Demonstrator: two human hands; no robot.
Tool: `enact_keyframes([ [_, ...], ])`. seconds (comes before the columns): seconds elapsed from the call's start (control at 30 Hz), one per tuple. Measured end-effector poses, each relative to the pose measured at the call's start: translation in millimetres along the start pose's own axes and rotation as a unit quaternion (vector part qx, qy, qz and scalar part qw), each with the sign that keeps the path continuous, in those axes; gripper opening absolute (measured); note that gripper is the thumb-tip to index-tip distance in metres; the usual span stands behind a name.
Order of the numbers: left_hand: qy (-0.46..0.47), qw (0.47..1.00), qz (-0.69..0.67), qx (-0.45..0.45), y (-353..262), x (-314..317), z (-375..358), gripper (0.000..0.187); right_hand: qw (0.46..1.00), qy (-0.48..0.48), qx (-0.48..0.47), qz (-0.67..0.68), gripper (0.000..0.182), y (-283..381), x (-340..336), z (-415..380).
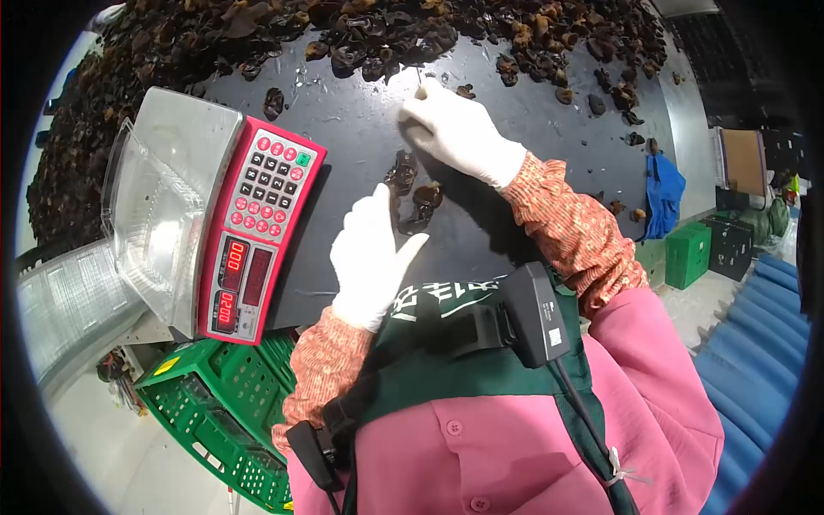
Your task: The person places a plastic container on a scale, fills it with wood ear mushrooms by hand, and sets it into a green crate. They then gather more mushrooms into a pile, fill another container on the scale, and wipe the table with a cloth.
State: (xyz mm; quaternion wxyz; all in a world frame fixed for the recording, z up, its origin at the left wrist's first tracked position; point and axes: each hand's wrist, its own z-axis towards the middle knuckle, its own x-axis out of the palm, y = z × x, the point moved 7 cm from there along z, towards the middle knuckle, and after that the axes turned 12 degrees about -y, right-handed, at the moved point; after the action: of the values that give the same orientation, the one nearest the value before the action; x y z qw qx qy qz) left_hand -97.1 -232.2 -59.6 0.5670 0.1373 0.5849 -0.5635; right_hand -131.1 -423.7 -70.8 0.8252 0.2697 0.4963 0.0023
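Though lumpy, fungus pieces (427, 196) lengthwise fore-and-aft

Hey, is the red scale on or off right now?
On: the scale shows lit red digits.

From view centre: white-gloved left hand (367, 251) just toward 9 o'clock, thumb spread, beside loose wood-ear mushroom pieces (427, 197). White-gloved right hand (463, 136) at 1, fingertips bunched near wood-ear heap (369, 34); whether anything pinched, unclear. Heap spans 10 to 1 on grey tabletop (343, 142). Red-framed digital scale (257, 232), digits lit, at 9. Green plastic crate (182, 396) at 8. Blue cloth (665, 199) between 2 and 3.
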Motion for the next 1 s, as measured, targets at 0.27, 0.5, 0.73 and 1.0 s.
enact_keyframes([
  [0.27,-0.015,0.995,-0.101,-0.012,-0.1,7.7,-8.5,0.039,0.985,0.041,0.090,0.141,0.017,0.9,-41.4,-44.4],
  [0.5,0.040,0.993,-0.060,-0.097,1.9,17.6,17.7,0.078,0.992,0.032,0.082,0.088,0.037,20.9,-21.8,-74.7],
  [0.73,0.058,0.996,-0.033,-0.054,-13.2,18.8,28.6,0.046,0.990,0.055,0.085,0.099,0.024,26.0,-19.6,-77.3],
  [1.0,0.000,1.000,0.001,0.012,-18.1,30.0,19.2,0.032,0.972,0.006,0.164,0.167,0.030,19.0,-18.9,-95.7],
])
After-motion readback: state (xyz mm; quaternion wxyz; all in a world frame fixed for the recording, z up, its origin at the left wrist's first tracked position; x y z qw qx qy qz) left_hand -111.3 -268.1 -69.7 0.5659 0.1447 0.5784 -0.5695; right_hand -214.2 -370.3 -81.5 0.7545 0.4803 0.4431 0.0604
